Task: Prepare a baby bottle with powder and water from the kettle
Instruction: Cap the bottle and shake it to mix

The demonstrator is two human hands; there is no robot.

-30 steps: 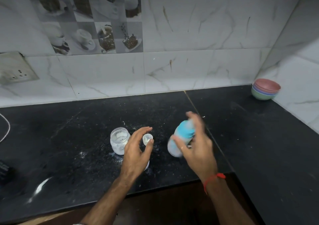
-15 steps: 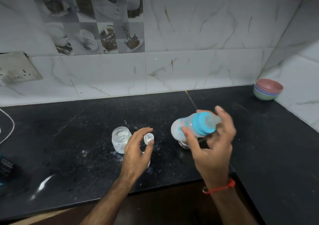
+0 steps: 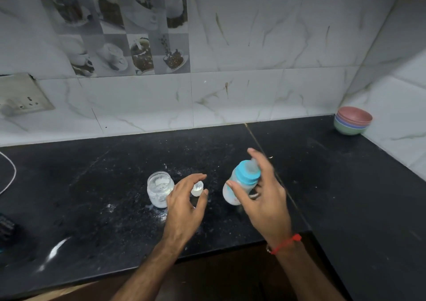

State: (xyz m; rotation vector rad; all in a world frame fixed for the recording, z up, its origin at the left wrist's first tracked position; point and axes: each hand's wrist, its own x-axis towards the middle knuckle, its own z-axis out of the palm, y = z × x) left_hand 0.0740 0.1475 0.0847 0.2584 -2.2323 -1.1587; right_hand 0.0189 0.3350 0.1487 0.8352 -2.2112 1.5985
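Note:
My right hand (image 3: pixel 265 199) grips a baby bottle (image 3: pixel 242 183) with a blue collar and clear teat, held above the black counter (image 3: pixel 92 197), nearly upright and tilted to the right. White liquid shows in its lower part. My left hand (image 3: pixel 184 206) hovers with loosely curved fingers and holds nothing. It is beside an open glass jar (image 3: pixel 160 188) of white powder and partly hides a small clear cap (image 3: pixel 197 188). Spilled powder dots the counter around the jar.
A stack of coloured bowls (image 3: pixel 352 120) sits in the far right corner. A wall socket (image 3: pixel 20 97) and a white cable (image 3: pixel 9 176) are at the left, a dark object (image 3: pixel 7 229) at the left edge. The counter's front edge runs just below my wrists.
The bottle has swung from lying sideways with its teat to the right back to nearly upright, in a shaking motion. My left hand has stayed near the jar.

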